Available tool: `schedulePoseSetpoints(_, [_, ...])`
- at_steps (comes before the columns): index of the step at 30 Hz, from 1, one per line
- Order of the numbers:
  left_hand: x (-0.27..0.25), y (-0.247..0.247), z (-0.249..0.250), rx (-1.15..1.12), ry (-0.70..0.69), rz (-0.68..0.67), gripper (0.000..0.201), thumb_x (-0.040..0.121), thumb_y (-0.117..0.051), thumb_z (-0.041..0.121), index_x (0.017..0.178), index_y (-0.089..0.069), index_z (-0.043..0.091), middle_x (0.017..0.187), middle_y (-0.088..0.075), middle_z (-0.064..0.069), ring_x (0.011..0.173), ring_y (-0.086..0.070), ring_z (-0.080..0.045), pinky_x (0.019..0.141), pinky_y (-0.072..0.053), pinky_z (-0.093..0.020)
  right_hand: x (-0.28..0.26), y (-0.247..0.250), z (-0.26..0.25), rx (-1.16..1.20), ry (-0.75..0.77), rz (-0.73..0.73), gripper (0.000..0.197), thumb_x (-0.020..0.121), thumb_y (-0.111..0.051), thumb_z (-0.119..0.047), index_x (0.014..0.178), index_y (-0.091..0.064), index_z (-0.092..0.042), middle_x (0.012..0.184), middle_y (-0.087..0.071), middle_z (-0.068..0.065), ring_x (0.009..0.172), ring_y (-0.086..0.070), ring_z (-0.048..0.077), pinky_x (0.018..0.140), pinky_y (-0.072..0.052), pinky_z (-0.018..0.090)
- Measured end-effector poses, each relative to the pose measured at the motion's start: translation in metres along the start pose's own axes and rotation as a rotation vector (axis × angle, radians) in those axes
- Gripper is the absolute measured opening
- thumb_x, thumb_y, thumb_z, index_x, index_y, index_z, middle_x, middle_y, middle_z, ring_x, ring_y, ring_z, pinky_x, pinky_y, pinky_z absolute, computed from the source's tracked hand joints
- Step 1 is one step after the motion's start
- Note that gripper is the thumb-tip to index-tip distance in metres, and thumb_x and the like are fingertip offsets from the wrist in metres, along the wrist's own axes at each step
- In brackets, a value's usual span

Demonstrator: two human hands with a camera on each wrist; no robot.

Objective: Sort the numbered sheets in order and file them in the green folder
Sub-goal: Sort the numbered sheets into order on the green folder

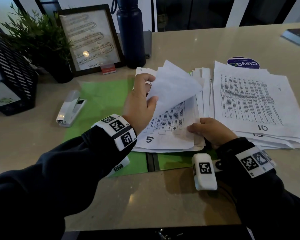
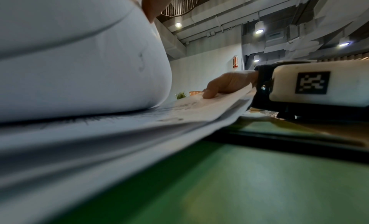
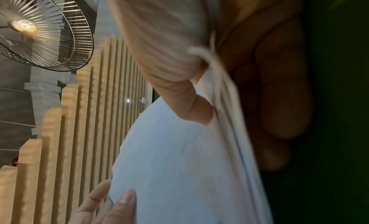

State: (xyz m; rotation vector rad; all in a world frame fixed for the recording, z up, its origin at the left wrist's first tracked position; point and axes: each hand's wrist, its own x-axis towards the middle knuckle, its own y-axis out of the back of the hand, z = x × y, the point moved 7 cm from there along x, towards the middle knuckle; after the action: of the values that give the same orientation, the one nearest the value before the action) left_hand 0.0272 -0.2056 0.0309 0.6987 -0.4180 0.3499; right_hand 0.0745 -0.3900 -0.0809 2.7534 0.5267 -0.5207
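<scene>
The left hand [image 1: 140,103] pinched several lifted sheets [image 1: 173,87] above the sheet marked 5 [image 1: 163,134], which lay on the open green folder [image 1: 100,101]. The right hand [image 1: 211,130] pinched that pile's near corner (thumb on top). Advisable: peel one sheet at a time, pile held square.

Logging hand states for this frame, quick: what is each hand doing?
Left hand: holding lifted sheets peeled back above the sheet marked 5.
Right hand: pinching the corner of the stack on the green folder.
</scene>
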Motion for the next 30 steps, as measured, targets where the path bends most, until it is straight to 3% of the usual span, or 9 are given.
schedulePoseSetpoints(2, [0.0,-0.002,0.0,0.013,-0.011,-0.027,0.035,0.085,-0.055,-0.001,0.118,-0.044,0.007,0.088,-0.057,-0.029,0.091,-0.043,-0.026,0.062,-0.034,-0.025,-0.001,0.0,0.0,0.004,0.001,-0.001,0.005,0.083,-0.063,-0.008,0.085,-0.066,-0.005,0.096,-0.071,0.014,0.091,-0.068,0.032,0.093,-0.051,0.048])
schedulePoseSetpoints(6, [-0.002,-0.013,-0.004,0.078,-0.025,-0.192,0.04,0.084,-0.056,0.001,0.121,-0.048,0.015,0.075,-0.05,0.018,0.074,-0.055,0.002,0.061,-0.032,-0.004,-0.002,0.001,-0.002,-0.027,0.005,0.013,0.01,0.082,-0.064,-0.011,0.089,-0.068,-0.004,0.096,-0.072,0.013,0.091,-0.068,0.032,0.092,-0.051,0.048])
schedulePoseSetpoints(8, [-0.006,-0.024,-0.004,0.149,-0.058,-0.342,0.044,0.084,-0.058,0.003,0.124,-0.048,0.018,0.087,-0.058,0.019,0.066,-0.054,0.005,0.06,-0.032,-0.007,-0.003,0.001,-0.002,-0.029,0.001,0.011,0.009,0.082,-0.063,-0.01,0.086,-0.069,-0.004,0.093,-0.072,0.015,0.09,-0.068,0.034,0.092,-0.051,0.048])
schedulePoseSetpoints(11, [-0.011,-0.037,-0.007,0.204,-0.046,-0.496,0.042,0.083,-0.06,0.006,0.122,-0.051,0.017,0.078,-0.046,0.028,0.061,-0.047,0.008,0.058,-0.029,-0.002,-0.002,0.002,-0.003,-0.063,0.006,0.016,0.012,0.081,-0.065,-0.013,0.084,-0.07,-0.003,0.09,-0.073,0.018,0.09,-0.068,0.038,0.092,-0.051,0.051])
schedulePoseSetpoints(16, [-0.016,-0.047,-0.007,0.214,-0.068,-0.619,0.026,0.084,-0.064,0.023,0.106,-0.057,0.011,0.084,-0.06,-0.005,0.074,-0.053,-0.019,0.064,-0.037,-0.025,-0.003,0.002,-0.006,-0.118,0.03,0.032,0.011,0.084,-0.062,-0.014,0.079,-0.068,-0.005,0.084,-0.071,0.012,0.081,-0.065,0.029,0.084,-0.052,0.039])
schedulePoseSetpoints(21, [-0.026,-0.059,-0.002,0.17,-0.073,-0.807,0.089,0.072,-0.023,0.082,0.101,-0.069,0.012,0.095,-0.069,-0.004,0.086,-0.062,-0.019,0.078,-0.046,-0.032,-0.005,0.005,-0.008,-0.014,0.038,0.092,0.023,0.09,-0.054,-0.021,0.077,-0.066,-0.006,0.084,-0.068,0.013,0.081,-0.062,0.027,0.072,-0.049,0.033])
schedulePoseSetpoints(23, [-0.023,-0.054,-0.001,0.143,-0.068,-0.746,0.085,0.073,-0.022,0.078,0.105,-0.069,0.014,0.101,-0.069,0.0,0.089,-0.061,-0.015,0.08,-0.045,-0.028,-0.005,0.006,-0.007,0.052,0.018,0.111,0.026,0.09,-0.056,-0.029,0.077,-0.068,-0.01,0.084,-0.071,0.01,0.084,-0.067,0.027,0.081,-0.05,0.037])
schedulePoseSetpoints(26, [-0.008,-0.031,-0.002,0.159,-0.018,-0.42,0.037,0.092,-0.051,0.035,0.123,-0.058,0.016,0.124,-0.059,0.002,0.111,-0.042,0.001,0.104,-0.03,-0.017,-0.006,0.006,-0.007,-0.011,0.006,0.085,0.027,0.09,-0.057,-0.026,0.085,-0.069,-0.002,0.09,-0.072,0.013,0.084,-0.067,0.027,0.086,-0.05,0.038])
schedulePoseSetpoints(30, [0.001,0.003,-0.002,0.046,-0.068,0.038,0.038,0.083,-0.05,-0.003,0.119,-0.058,0.008,0.121,-0.06,-0.004,0.117,-0.047,-0.005,0.103,-0.032,-0.012,-0.004,0.004,-0.004,-0.098,-0.008,0.041,0.016,0.089,-0.058,-0.018,0.086,-0.068,-0.006,0.096,-0.072,0.012,0.091,-0.068,0.028,0.094,-0.051,0.042])
